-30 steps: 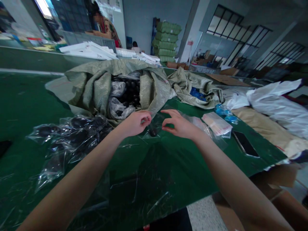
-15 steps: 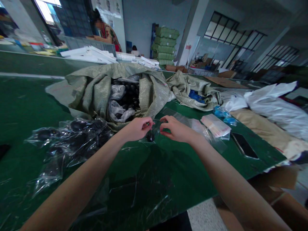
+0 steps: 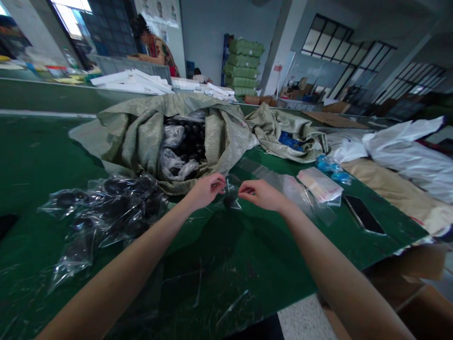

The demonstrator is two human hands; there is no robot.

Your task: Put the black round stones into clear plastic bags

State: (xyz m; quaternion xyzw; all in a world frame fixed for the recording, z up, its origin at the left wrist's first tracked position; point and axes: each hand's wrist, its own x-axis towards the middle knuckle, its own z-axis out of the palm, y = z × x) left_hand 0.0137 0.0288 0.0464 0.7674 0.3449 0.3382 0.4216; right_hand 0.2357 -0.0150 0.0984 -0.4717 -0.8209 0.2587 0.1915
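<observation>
Between my hands hangs a small clear plastic bag (image 3: 231, 202) with a dark, rounded object in it, low over the green table. My left hand (image 3: 209, 190) pinches the bag's left side near its top. At the bag's right edge, the fingers of my right hand (image 3: 262, 193) are drawn together on the film. To the left lies a pile of clear bags (image 3: 115, 205) holding black rounded pieces. Just beyond my hands, a large woven sack (image 3: 141, 137) lies open with many glossy black pieces (image 3: 193, 137) inside.
Flat clear bags (image 3: 320, 184) and a phone (image 3: 364, 215) lie to the right. Behind them are a smaller sack (image 3: 264, 125) with blue pieces and some blue wrapped items (image 3: 332, 169). Across the table a person (image 3: 159, 49) works beside a grey crate.
The bag with its dark piece has shifted slightly right and looks tilted. My right hand's fingers have closed from a more spread, curled pose. My left hand stays almost in place.
</observation>
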